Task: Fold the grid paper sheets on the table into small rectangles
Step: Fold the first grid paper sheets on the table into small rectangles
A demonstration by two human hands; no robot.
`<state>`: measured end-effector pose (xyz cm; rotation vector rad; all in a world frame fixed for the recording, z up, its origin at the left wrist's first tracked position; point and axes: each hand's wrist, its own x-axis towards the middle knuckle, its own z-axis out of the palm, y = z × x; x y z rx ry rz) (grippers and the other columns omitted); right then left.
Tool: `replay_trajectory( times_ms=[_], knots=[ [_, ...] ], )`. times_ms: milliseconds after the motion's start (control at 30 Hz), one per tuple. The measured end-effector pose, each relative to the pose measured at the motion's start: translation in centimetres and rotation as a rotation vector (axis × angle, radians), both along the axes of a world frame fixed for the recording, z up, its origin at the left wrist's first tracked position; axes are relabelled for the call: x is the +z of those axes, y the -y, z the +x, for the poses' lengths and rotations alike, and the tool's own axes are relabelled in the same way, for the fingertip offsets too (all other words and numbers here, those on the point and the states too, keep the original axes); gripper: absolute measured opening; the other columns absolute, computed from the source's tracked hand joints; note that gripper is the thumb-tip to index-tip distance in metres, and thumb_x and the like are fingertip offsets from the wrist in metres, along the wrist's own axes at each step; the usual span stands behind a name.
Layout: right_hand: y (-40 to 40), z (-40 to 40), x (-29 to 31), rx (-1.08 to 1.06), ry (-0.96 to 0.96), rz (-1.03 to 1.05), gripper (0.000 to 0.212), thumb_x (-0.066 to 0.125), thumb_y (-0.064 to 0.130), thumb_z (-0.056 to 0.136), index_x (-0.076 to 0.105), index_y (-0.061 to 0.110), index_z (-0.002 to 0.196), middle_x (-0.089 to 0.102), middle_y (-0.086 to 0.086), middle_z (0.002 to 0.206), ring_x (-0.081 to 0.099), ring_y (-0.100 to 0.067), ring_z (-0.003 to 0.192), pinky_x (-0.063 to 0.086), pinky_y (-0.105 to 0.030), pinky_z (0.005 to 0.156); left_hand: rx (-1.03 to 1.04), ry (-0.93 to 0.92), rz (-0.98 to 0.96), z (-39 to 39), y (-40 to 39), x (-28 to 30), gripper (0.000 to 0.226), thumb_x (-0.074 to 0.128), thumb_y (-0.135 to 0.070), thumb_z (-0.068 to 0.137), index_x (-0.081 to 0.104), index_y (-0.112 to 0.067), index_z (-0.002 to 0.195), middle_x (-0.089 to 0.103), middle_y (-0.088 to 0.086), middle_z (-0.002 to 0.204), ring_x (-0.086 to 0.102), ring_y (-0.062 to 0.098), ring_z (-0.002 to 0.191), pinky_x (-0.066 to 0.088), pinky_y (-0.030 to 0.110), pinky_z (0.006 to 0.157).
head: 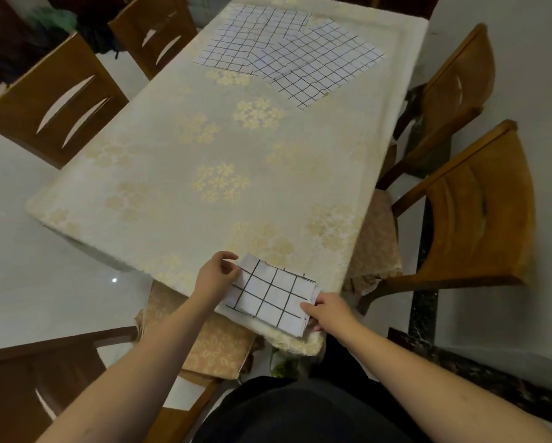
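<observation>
1. Head view: I see the folded grid paper (pixel 269 294) lying at the near right corner of the bench (pixel 178 174), a small rectangle showing a few grid cells, flat on the floral cloth.
2. Left hand (pixel 215 274) at the paper's left edge, thumb and fingers curled, pinching the upper left corner.
3. Right hand (pixel 327 310) at the paper's right edge, fingertips gripping the layered edge near the lower right corner.
4. Unfolded grid sheets (pixel 287 49) lie at the far end of the bench, overlapping, one squared to the bench, the other turned at an angle to its right. Well apart from the folded piece.
5. Wooden chairs (pixel 479 212) stand along both sides of the bench; two on the right, two on the left, another at lower left by my left arm.
6. Cushioned seat (pixel 214 343) with a floral cover sits under the near bench edge, between my arms.
</observation>
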<state>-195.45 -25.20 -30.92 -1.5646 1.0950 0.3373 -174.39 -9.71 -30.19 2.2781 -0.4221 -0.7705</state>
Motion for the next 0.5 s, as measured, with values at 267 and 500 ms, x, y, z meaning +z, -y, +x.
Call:
replay_trajectory(
  times_ms=[267,500],
  knots=[
    [-0.6,-0.2,-0.5,0.026,-0.037,-0.093,0.028,0.069,0.032,0.087,0.060,0.013,0.068,0.071,-0.004,0.065,0.070,-0.020,0.058,0.060,-0.039,0.058,0.013,0.063,0.023,-0.4,-0.4,-0.9,0.028,0.062,-0.019,0.092,0.058,-0.018,0.119,0.062,-0.002,0.086,0.059,0.013,0.077,0.046,0.025,0.064],
    [-0.4,-1.2,1.9,0.098,-0.083,-0.460,0.047,0.044,0.053,0.096,0.044,0.017,0.066,0.050,0.002,0.058,0.045,-0.014,0.051,0.033,-0.030,0.046,-0.159,0.526,0.030,-1.2,-0.9,-1.7,0.035,0.066,-0.018,0.088,0.060,-0.009,0.122,0.056,0.015,0.118,0.055,0.030,0.103,0.047,0.039,0.085]
  ],
)
